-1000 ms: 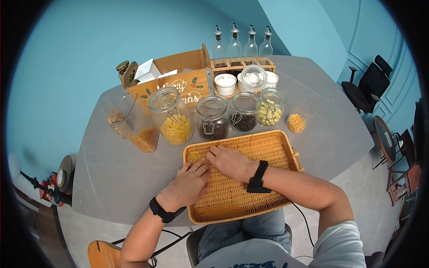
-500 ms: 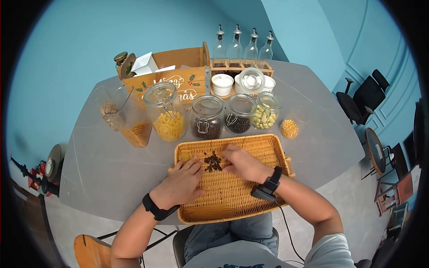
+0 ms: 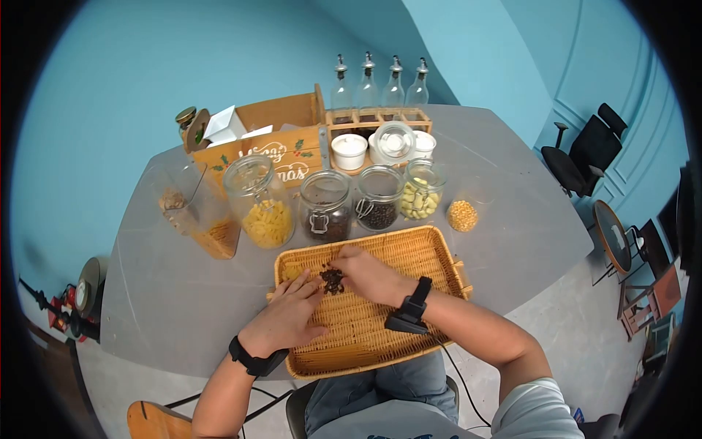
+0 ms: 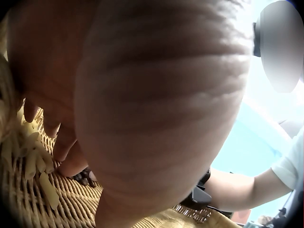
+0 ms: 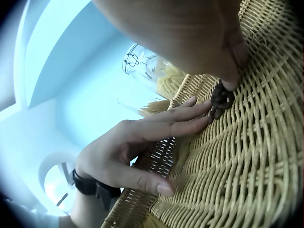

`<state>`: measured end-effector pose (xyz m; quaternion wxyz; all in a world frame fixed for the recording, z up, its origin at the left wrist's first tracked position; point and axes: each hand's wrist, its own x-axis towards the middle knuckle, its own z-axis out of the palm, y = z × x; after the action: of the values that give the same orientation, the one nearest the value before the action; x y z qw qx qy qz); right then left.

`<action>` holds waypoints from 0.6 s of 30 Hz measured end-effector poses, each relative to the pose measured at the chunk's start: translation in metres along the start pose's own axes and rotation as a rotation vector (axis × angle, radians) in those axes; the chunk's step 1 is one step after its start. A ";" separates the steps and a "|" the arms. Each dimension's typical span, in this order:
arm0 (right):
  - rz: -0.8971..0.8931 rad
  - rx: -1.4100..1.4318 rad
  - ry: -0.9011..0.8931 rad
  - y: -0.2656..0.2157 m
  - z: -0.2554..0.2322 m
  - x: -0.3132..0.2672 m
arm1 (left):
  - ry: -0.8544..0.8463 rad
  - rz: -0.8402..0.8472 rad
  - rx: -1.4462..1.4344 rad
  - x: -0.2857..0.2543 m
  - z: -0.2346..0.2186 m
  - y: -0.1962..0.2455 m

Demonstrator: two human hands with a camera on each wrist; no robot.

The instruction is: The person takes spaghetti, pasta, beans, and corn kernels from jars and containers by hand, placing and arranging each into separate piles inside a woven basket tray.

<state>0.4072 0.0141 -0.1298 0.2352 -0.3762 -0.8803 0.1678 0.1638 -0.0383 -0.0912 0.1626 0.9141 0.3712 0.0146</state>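
A small heap of dark beans (image 3: 333, 282) lies in the wicker basket (image 3: 380, 322). My left hand (image 3: 281, 320) lies low at its left side, fingers extended; in the right wrist view the fingertips of the left hand (image 5: 128, 147) touch the beans (image 5: 221, 99). Against the heap's upper right edge rests my right hand (image 3: 371, 276), thumb tip on the beans and other fingers partly hidden. Penne pasta (image 4: 33, 152) sits in the basket's far left corner, beside the left hand (image 4: 161, 95). Neither hand grips anything.
Behind the basket stand glass jars of yellow pasta (image 3: 267, 223), dark beans (image 3: 325, 219), black beans (image 3: 379, 212) and pale green pieces (image 3: 420, 201). A cup of corn kernels (image 3: 462, 216) is at right. Farther back are a wooden box (image 3: 300, 150) and oil bottles (image 3: 368, 88).
The hands first covered the beans together, then parted with the beans spread between them. Now the right hand is back against the beans, which form a tighter heap. The head view has shifted slightly.
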 end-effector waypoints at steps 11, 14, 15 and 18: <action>0.230 -0.232 0.192 0.041 -0.144 0.056 | 0.191 0.081 0.052 0.027 -0.036 0.018; 0.393 -0.397 -0.203 0.073 -0.151 0.089 | 0.396 0.132 0.147 0.076 -0.053 0.032; 0.361 -0.443 -0.267 0.084 -0.143 0.102 | 0.398 0.141 0.153 0.092 -0.056 0.034; 0.590 -0.414 -0.524 0.071 -0.142 0.123 | 0.501 0.124 0.278 0.128 -0.053 0.028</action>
<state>0.4511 0.1694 -0.0094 -0.1341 -0.5952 -0.7803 0.1377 0.2674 0.0460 -0.0442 -0.0622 0.9164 0.3418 0.1987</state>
